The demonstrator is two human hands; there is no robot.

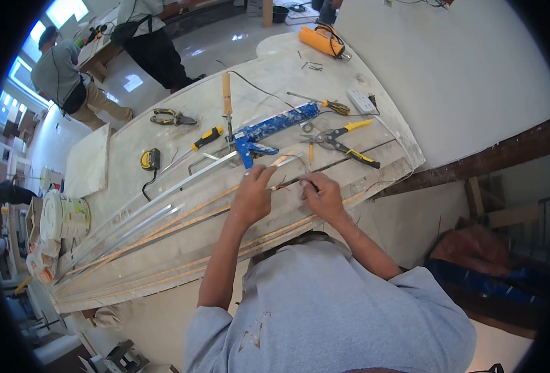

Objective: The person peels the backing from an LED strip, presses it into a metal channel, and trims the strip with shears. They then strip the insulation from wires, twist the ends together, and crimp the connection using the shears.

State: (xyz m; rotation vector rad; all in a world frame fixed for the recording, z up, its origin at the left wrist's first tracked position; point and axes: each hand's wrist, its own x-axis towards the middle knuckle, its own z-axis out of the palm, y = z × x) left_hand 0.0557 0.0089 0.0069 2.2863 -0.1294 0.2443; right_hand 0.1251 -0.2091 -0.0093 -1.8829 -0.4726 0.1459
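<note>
My left hand is closed at the near side of the workbench, its fingertips beside a small bit of thin red wire. Just to the right, my right hand pinches something small and dark, which I cannot make out. Thin wires run between the two hands. Beyond my left hand lies a blue caulking gun, spattered with white. Past my right hand are yellow-and-black tin snips, lying with their handles apart. Long yellowish LED strips and silvery metal channels stretch leftward across the bench.
Across the workbench lie pliers, a tape measure, screwdrivers, a white power strip and an orange heat gun. A white bucket stands at left. Two people are in the background.
</note>
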